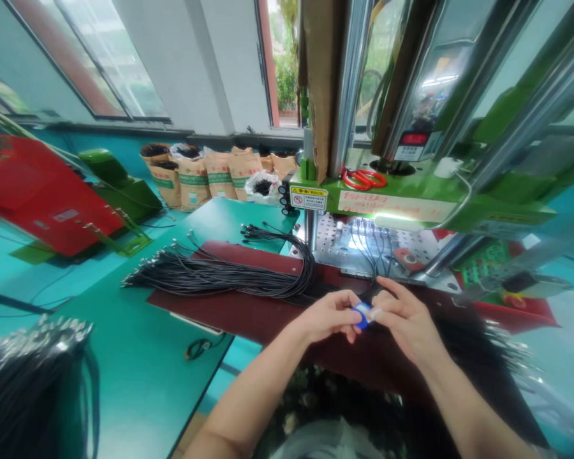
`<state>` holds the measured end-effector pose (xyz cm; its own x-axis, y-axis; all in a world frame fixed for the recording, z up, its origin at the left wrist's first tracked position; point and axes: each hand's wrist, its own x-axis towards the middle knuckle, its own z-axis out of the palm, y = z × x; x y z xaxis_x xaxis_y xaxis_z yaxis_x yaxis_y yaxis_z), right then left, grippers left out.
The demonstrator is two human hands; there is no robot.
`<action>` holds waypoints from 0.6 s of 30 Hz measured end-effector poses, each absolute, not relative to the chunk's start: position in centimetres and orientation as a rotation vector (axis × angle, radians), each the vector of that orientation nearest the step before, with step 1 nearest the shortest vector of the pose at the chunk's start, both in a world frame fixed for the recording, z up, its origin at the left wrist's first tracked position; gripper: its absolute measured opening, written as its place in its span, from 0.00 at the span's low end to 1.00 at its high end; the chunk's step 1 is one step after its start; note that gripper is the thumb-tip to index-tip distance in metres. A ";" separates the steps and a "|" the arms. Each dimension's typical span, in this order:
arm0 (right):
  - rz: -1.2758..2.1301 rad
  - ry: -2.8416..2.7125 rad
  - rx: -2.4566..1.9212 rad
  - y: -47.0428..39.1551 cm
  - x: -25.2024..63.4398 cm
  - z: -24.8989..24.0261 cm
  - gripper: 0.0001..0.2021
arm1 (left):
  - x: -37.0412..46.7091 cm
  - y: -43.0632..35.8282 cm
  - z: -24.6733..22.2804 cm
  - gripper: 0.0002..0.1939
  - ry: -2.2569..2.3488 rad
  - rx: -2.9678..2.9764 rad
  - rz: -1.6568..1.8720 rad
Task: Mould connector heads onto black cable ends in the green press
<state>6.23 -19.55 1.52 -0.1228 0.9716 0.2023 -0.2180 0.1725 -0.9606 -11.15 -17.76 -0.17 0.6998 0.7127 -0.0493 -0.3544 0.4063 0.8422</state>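
A small blue object (363, 315), right of and below the frame's center, is pinched in the left hand's (331, 313) closed fingers; the right hand's (408, 320) fingers curl beside it, index extended, their hold unclear.

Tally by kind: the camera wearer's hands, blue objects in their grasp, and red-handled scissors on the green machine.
Hands: 2 (left hand, right hand)
Blue object: 1
Red-handled scissors on the green machine: 1 pair
Total: 4

You had brown sacks (220, 176) lined up nr the wall (189, 64) ahead, a red machine (48, 197) on yr L w/ a green unit (105, 169) beside it, red-handled scissors (365, 178) R of the sacks, & windows (110, 51) above.
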 end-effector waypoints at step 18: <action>1.386 -0.832 -0.953 -21.0 4.6 3.0 0.22 | -10.4 -17.9 -1.2 0.22 0.348 0.975 0.836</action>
